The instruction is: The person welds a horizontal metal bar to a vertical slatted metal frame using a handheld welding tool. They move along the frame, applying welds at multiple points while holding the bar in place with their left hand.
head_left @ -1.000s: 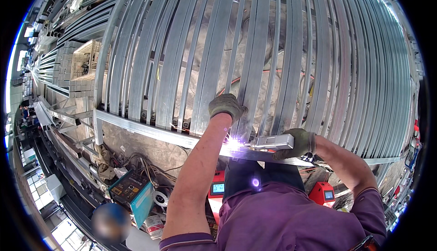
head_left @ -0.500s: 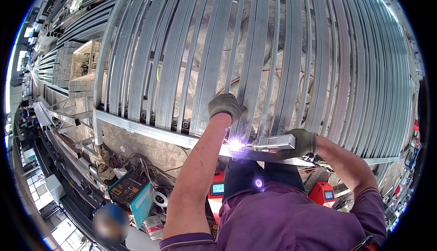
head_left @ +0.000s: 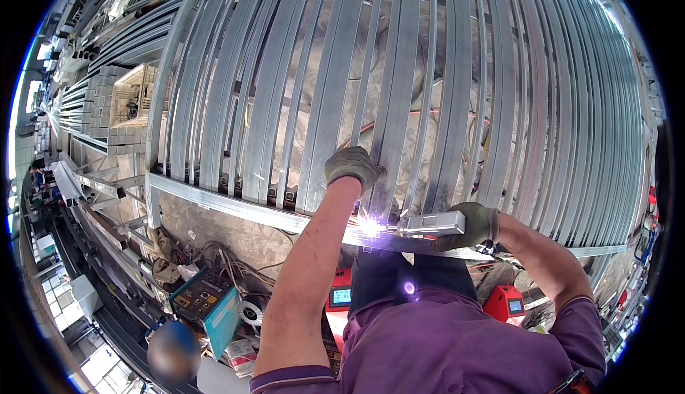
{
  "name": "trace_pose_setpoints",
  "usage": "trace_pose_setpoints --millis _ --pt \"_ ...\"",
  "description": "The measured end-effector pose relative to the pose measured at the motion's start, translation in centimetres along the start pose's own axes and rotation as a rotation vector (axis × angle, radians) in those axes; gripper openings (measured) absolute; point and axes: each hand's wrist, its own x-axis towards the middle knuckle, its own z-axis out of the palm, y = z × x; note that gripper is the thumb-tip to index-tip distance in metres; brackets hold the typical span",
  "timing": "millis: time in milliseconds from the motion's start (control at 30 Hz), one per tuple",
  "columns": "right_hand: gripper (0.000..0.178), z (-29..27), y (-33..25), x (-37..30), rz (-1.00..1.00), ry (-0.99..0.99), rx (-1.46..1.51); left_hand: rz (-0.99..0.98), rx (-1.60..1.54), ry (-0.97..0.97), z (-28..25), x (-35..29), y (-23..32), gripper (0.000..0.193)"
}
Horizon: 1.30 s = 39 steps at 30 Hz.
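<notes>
My right hand (head_left: 471, 227), in a dark green work glove, is closed around a boxy grey welding torch (head_left: 432, 223). The torch's tip points left, and a bright violet-white arc with flying sparks (head_left: 369, 227) burns where a steel tube meets the front rail (head_left: 285, 218). Beyond the arc, my gloved left hand (head_left: 352, 166) is closed at the edge of a long steel tube (head_left: 391, 126); its fingertips are partly hidden. Glare covers the joint itself.
Parallel steel tubes (head_left: 335, 58) form a wide frame with gaps between them. Below left are a teal-sided machine (head_left: 221, 315), cables (head_left: 225, 258) and a wire spool (head_left: 250, 312). Red machines (head_left: 505, 304) flank my legs. Stacked tubes and a crate (head_left: 135, 98) lie left. A person (head_left: 173, 351) is lower left.
The arc still burns at nearly the same spot, with more sparks flying up and around it. Both hands have hardly moved.
</notes>
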Motion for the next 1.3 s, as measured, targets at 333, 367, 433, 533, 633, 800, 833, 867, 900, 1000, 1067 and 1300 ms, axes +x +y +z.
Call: trace_pose_setpoints --millis 333,367,433,533,633,800,833,867,900,1000,1067,1300 --pt "0.075 0.3 0.8 0.2 0.024 -0.012 -0.026 -0.010 0.007 -0.047 -0.8 -0.5 0.4 0.091" --pt "0.075 0.3 0.7 0.2 0.022 -0.012 -0.019 -0.014 0.011 -0.055 -0.4 -0.1 0.2 0.098" --pt "0.073 0.1 0.4 -0.1 0.019 -0.013 -0.003 0.003 0.004 -0.012 0.7 0.7 -0.6 0.103" --pt "0.070 0.0 0.4 -0.3 0.026 -0.013 0.002 0.002 0.009 -0.002 0.9 1.0 -0.5 0.105" --pt "0.067 -0.2 0.0 -0.6 0.024 -0.001 0.028 -0.011 0.007 -0.021 0.5 0.8 -0.3 0.104" --pt "0.070 0.2 0.5 -0.6 0.033 0.032 0.054 -0.009 -0.018 -0.003 0.4 0.5 -0.2 0.107" --pt "0.072 0.2 0.7 -0.6 0.025 0.048 0.065 -0.005 -0.014 0.002 0.3 0.4 -0.2 0.107" --pt "0.072 0.1 0.5 -0.8 0.024 0.044 0.074 -0.007 -0.011 0.003 0.2 0.3 -0.2 0.107" --pt "0.072 -0.1 0.1 -1.0 0.024 0.040 0.083 -0.009 -0.008 0.003 0.2 0.3 -0.3 0.107" --pt "0.070 -0.2 0.0 -1.1 0.019 0.038 0.078 -0.037 -0.004 -0.013 0.1 0.5 -0.2 0.104" --pt "0.069 -0.1 0.3 -1.1 0.018 0.045 0.067 -0.055 0.006 -0.023 0.0 0.7 0.0 0.102" --pt "0.066 0.6 1.8 -0.7 -0.009 0.057 0.049 -0.007 0.023 0.018 0.6 0.8 -0.5 0.104"
